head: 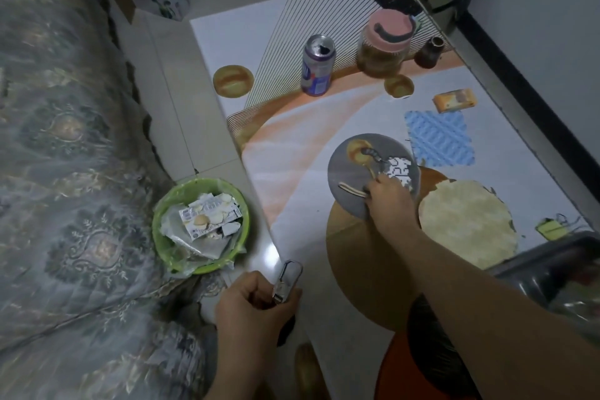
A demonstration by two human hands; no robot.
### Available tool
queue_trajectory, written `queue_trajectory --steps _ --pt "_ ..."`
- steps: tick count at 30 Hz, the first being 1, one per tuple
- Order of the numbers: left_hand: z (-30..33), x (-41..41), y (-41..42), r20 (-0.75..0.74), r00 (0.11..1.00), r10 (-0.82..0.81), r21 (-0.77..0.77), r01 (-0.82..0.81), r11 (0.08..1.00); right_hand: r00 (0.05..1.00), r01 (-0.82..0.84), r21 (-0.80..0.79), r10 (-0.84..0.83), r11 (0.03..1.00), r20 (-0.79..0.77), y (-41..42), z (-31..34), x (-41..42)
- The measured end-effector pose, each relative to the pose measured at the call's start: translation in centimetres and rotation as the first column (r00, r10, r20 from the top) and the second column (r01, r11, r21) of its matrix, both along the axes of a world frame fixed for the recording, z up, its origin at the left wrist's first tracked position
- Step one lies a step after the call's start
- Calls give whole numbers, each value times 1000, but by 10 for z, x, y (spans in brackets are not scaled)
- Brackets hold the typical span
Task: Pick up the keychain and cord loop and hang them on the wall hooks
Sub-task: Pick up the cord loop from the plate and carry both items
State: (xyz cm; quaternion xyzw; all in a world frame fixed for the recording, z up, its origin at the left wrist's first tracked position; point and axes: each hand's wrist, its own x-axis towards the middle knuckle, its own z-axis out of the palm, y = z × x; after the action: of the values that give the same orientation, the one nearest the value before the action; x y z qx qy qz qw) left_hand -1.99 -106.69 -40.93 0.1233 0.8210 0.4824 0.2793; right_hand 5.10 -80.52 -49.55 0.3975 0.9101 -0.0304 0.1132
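Note:
My left hand [253, 305] is closed around a silver keychain clip [288, 279], whose metal loop sticks up above my fingers near the table's front left edge. My right hand [391, 201] rests on a grey round coaster [344, 172] on the table, fingers pinching a tan cord loop [352, 190] that lies on it. A black-and-white patterned tag [401, 170] and a beaded strand [373, 154] lie just beyond my fingers. No wall hooks are in view.
The low table [292, 146] carries a drink can [317, 65], a pink-lidded jar [384, 42], a blue mat [438, 138], a yellow packet [454, 101] and a round flatbread [467, 224]. A green waste bin [201, 224] stands on the floor to the left, beside a patterned sofa [65, 140].

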Motion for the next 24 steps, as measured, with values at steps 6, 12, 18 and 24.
queue_trajectory --steps 6,12,18,24 --pt "9 -1 10 -4 999 38 -19 -38 999 907 144 -277 -238 950 -347 1 14 9" --pt "41 11 18 119 992 34 87 -45 995 609 124 -657 -579 744 -542 -20 83 23" --pt "102 25 18 134 989 -59 248 24 969 326 0 -790 -746 614 -580 -72 178 61" --pt "171 63 -16 148 983 -104 378 41 925 98 -82 -825 -819 559 -565 -151 277 122"
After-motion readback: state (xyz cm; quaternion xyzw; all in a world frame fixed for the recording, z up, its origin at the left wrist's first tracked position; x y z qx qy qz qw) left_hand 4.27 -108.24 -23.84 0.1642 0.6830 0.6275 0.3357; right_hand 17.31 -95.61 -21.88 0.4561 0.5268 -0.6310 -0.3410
